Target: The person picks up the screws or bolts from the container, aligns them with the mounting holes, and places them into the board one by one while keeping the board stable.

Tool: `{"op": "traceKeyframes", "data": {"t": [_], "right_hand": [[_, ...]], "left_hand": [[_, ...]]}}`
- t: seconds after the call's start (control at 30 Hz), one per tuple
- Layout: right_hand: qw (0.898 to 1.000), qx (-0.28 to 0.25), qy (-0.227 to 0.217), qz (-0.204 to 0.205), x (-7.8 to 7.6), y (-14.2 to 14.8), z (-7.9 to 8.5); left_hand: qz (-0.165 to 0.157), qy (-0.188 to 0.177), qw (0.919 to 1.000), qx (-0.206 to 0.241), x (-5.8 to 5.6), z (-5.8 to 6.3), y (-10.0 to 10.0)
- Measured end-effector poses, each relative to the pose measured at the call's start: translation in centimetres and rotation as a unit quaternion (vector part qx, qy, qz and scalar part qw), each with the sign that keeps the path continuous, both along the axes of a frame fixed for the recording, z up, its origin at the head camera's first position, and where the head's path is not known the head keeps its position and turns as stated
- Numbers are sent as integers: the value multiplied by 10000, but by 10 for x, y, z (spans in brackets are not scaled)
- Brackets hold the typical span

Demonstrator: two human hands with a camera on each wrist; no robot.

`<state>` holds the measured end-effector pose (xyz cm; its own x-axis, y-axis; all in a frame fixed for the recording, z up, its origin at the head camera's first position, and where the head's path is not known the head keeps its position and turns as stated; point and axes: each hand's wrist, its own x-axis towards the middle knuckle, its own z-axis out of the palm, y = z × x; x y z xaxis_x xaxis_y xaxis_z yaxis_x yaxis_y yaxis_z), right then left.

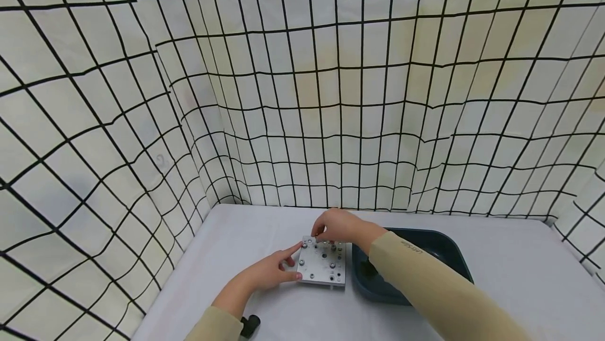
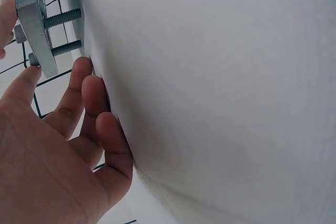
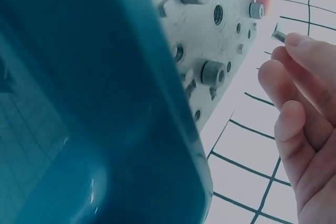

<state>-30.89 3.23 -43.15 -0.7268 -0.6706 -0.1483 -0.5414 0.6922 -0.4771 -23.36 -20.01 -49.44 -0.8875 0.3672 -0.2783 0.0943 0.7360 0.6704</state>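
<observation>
A silver metal plate (image 1: 315, 267) with several holes and socket-head screws (image 3: 213, 74) lies on the white table. Bolts (image 2: 63, 18) stick out below it, holding it a little above the cloth. My left hand (image 1: 269, 270) touches the plate's left side with a straight index finger and thumb, while its other fingers rest on the table. Over the far edge of the plate is my right hand (image 1: 337, 225). It pinches a small threaded metal screw (image 3: 279, 35) between thumb and index finger, held apart from the plate in the right wrist view.
A dark teal tray (image 1: 373, 295) stands just right of the plate, with my right forearm across it. Beside my left sleeve lies a black cylindrical object (image 1: 253, 323), partly hidden. White sheeting with black netting (image 1: 331, 120) rises behind the table.
</observation>
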Motion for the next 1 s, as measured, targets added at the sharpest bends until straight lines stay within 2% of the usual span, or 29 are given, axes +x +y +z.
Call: {"op": "traceKeyframes", "data": {"t": [0.23, 0.57, 1.0], "right_hand": [[9994, 247, -179, -154, -3, -9, -8], [9986, 525, 50, -22, -4, -17, -13], [9960, 856, 226, 108, -1, -20, -9]], "left_hand": [[-1, -24, 10000, 26, 0, 1, 2], [31, -39, 10000, 52, 0, 1, 0], [43, -69, 9999, 81, 0, 2, 0]]}}
